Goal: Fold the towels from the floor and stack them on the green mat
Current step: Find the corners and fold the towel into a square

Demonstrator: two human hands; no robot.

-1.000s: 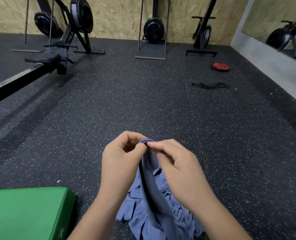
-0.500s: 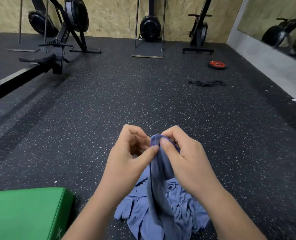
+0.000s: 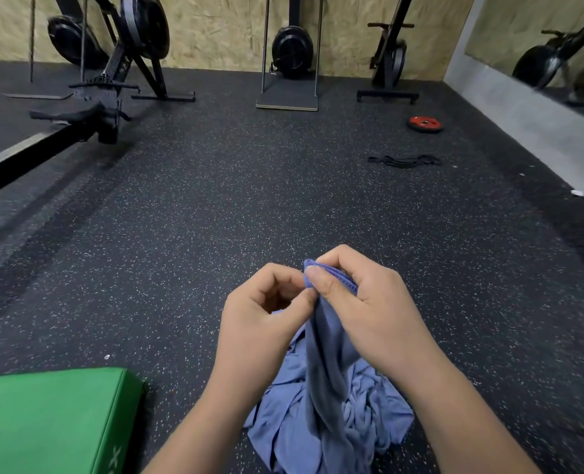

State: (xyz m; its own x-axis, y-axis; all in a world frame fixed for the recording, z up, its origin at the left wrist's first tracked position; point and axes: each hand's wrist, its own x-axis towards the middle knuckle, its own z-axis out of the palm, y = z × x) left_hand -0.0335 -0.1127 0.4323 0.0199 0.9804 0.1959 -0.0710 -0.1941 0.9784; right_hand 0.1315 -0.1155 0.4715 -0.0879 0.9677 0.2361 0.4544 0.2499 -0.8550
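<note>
On the speckled black floor (image 3: 215, 217) at 6 o'clock, 2 hands lift a blue towel (image 3: 328, 388) by its hem. The right hand (image 3: 362, 302) has thumb and curled fingers clamped on the top corner. The left hand (image 3: 266, 313), touching it at 9 o'clock, pinches the same edge just below. The towel's lower part lies bunched on the floor. The green mat (image 3: 51, 422) sits at 8 o'clock, and a red weight plate (image 3: 424, 124) far off at 1 o'clock.

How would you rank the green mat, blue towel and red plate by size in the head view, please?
1-2. green mat and blue towel: about alike, mat cropped.
3. red plate: smallest, but farthest off.
</note>
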